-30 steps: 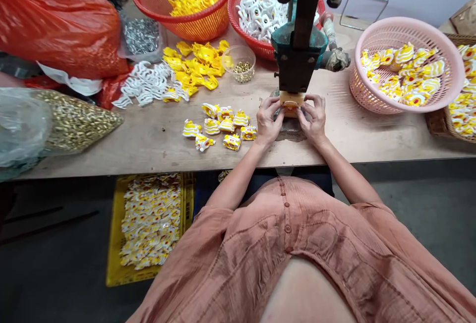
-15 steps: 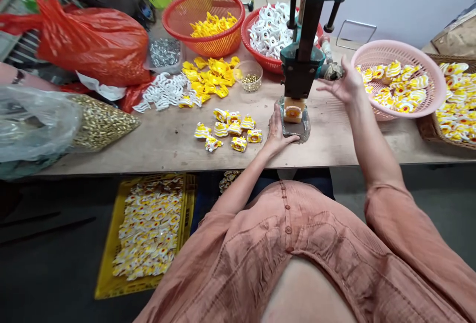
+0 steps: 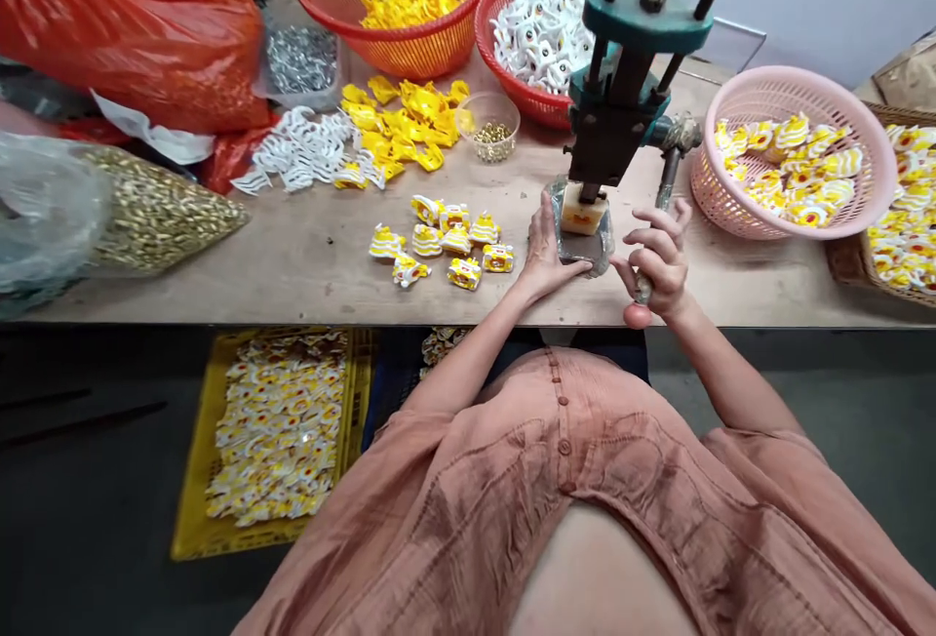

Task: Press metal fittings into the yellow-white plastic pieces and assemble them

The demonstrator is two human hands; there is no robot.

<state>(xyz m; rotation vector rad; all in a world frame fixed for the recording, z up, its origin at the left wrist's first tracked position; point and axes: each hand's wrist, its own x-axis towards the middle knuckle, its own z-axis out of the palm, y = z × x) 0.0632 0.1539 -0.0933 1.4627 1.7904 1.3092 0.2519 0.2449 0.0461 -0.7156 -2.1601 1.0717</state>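
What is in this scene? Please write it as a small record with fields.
left hand: open, flat on the press base, beside the block
right hand: closed around the lever, which is swung down toward the person
press: green, its ram meets the top of the block
nearby: yellow-white pieces in a group left of the left hand; pink basket with similar pieces on the right
surface: wooden table

A grey metal press lever with a red ball knob (image 3: 665, 189) slants from the green hand press (image 3: 610, 134) toward the near edge of the worktop (image 3: 329, 270). Under the ram, a small cream plastic block with an orange-yellow face (image 3: 583, 217) stands upright on a shiny metal base plate (image 3: 596, 248).
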